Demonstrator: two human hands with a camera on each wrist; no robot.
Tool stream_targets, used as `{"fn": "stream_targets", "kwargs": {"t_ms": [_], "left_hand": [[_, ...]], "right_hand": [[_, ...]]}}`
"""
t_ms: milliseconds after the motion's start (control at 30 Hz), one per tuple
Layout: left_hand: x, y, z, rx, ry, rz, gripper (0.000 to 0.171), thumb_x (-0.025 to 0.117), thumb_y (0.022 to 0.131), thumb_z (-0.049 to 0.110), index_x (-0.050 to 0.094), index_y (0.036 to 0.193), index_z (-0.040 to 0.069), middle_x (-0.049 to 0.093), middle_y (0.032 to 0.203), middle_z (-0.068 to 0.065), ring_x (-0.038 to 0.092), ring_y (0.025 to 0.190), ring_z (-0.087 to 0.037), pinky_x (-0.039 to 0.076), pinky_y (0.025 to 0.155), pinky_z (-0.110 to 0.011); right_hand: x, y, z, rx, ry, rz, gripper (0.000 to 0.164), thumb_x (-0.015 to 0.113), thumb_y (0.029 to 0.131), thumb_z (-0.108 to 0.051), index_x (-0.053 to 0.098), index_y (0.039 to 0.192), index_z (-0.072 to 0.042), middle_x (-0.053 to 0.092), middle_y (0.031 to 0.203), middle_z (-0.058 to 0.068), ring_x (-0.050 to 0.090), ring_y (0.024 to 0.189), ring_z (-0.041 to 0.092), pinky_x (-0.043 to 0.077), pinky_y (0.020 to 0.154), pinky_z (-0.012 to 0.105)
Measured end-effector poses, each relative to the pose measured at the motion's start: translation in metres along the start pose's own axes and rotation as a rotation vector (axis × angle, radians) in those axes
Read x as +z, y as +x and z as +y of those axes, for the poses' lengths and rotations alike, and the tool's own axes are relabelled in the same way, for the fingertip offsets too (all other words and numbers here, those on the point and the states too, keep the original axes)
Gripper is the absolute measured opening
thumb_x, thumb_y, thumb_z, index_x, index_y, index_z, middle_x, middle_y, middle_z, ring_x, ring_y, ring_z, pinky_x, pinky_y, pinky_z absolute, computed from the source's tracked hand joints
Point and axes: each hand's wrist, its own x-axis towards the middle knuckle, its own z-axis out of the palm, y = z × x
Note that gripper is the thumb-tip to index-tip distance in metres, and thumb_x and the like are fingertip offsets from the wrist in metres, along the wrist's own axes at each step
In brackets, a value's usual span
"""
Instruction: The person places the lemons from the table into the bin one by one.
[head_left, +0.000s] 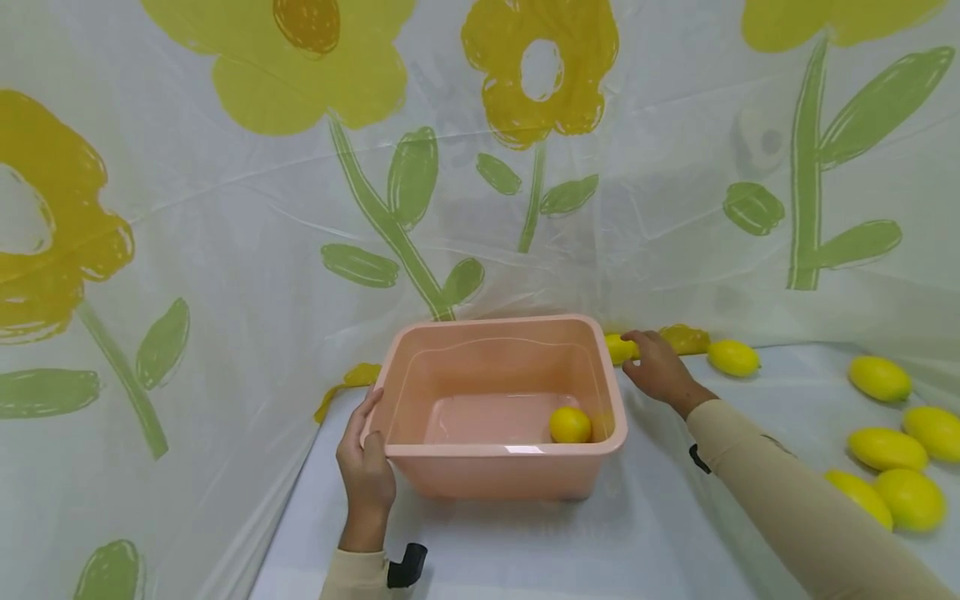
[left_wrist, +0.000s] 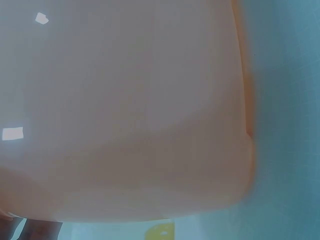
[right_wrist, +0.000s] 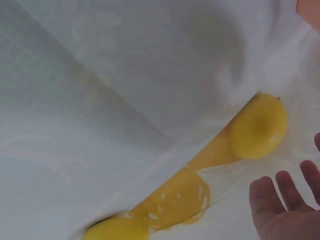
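Note:
A pink plastic basin (head_left: 495, 472) stands on the table, with one lemon (head_left: 570, 425) inside it near the right front corner. My left hand (head_left: 366, 467) holds the basin's left side, thumb by the front corner and fingers along the rim. In the left wrist view the basin's outer wall (left_wrist: 125, 100) fills most of the picture. Beyond the basin's right rim, my right hand (head_left: 660, 371) reaches toward another lemon (head_left: 619, 349), partly hidden by the rim. The right wrist view shows the fingers spread and a gap between them and that lemon (right_wrist: 260, 126).
One lemon (head_left: 733, 358) lies to the right of my right hand, by the back curtain. Several more, one of them a lemon (head_left: 888, 449), are grouped at the far right. A white curtain (head_left: 247, 217) printed with yellow flowers hangs behind and to the left.

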Motion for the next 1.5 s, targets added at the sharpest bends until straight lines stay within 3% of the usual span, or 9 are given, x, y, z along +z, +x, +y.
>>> {"fn": "stream_targets", "kwargs": {"t_ms": [167,300,500,733,900,1100,1333,1500], "left_hand": [[-0.001,-0.001,0.022,0.004,-0.004,-0.008,0.049,0.03,0.084,-0.004,0.055,0.125,0.005,0.046,0.138,-0.007,0.041,0.13,-0.024,0.037,0.095,-0.011],[0.0,-0.002,0.029,0.005,-0.006,-0.008,0.049,0.029,0.084,-0.004,0.055,0.125,0.001,0.046,0.138,-0.012,0.041,0.129,-0.03,0.038,0.095,-0.013],[0.001,-0.001,0.014,-0.013,0.001,-0.008,0.05,0.03,0.084,-0.005,0.055,0.126,0.006,0.045,0.139,-0.004,0.042,0.13,-0.021,0.037,0.094,-0.013],[0.001,0.0,-0.008,-0.012,-0.005,-0.013,0.052,0.03,0.085,-0.002,0.055,0.128,0.015,0.044,0.14,0.002,0.039,0.132,-0.015,0.036,0.097,-0.014],[0.001,0.0,-0.008,-0.018,-0.003,-0.014,0.052,0.029,0.085,-0.002,0.054,0.128,0.016,0.044,0.141,0.003,0.039,0.132,-0.015,0.036,0.099,-0.023],[0.001,0.0,-0.006,-0.033,0.0,-0.024,0.052,0.029,0.086,-0.002,0.054,0.128,0.016,0.043,0.142,0.005,0.039,0.132,-0.014,0.037,0.1,-0.027],[0.002,-0.001,-0.005,-0.014,0.025,-0.017,0.052,0.03,0.086,-0.001,0.054,0.128,0.018,0.043,0.141,0.005,0.04,0.132,-0.015,0.037,0.098,-0.024],[0.002,-0.001,-0.005,-0.009,0.015,-0.015,0.052,0.03,0.086,-0.001,0.054,0.128,0.016,0.043,0.141,0.003,0.04,0.131,-0.016,0.037,0.097,-0.02]], "right_hand": [[0.006,0.008,0.004,-0.029,-0.072,-0.016,0.052,0.057,0.086,-0.015,0.041,0.134,-0.001,0.036,0.139,0.026,0.039,0.123,0.043,0.036,0.098,0.056],[0.009,0.013,0.007,-0.035,-0.066,-0.039,0.056,0.057,0.086,-0.016,0.038,0.137,-0.003,0.032,0.141,0.026,0.034,0.125,0.044,0.033,0.1,0.058],[0.011,0.018,0.01,-0.017,-0.07,-0.111,0.065,0.058,0.088,-0.023,0.028,0.144,-0.01,0.019,0.149,0.024,0.024,0.131,0.047,0.027,0.1,0.063],[0.015,0.024,0.015,-0.075,-0.202,-0.104,0.068,0.058,0.087,-0.025,0.025,0.145,-0.011,0.016,0.15,0.025,0.022,0.129,0.053,0.023,0.098,0.068],[0.02,0.031,0.02,-0.079,-0.263,-0.116,0.069,0.057,0.087,-0.026,0.024,0.146,-0.013,0.015,0.151,0.023,0.022,0.129,0.053,0.024,0.097,0.068],[0.022,0.036,0.023,-0.124,-0.271,-0.07,0.062,0.058,0.086,-0.019,0.031,0.141,-0.007,0.021,0.15,0.021,0.029,0.127,0.051,0.027,0.097,0.066],[0.022,0.036,0.019,-0.108,-0.245,-0.056,0.052,0.061,0.086,-0.016,0.037,0.131,-0.006,0.044,0.138,0.02,0.039,0.123,0.044,0.033,0.098,0.061],[0.022,0.032,0.019,-0.144,-0.248,-0.046,0.056,0.06,0.087,-0.018,0.034,0.136,-0.006,0.042,0.138,0.021,0.04,0.12,0.046,0.034,0.097,0.061]]}}
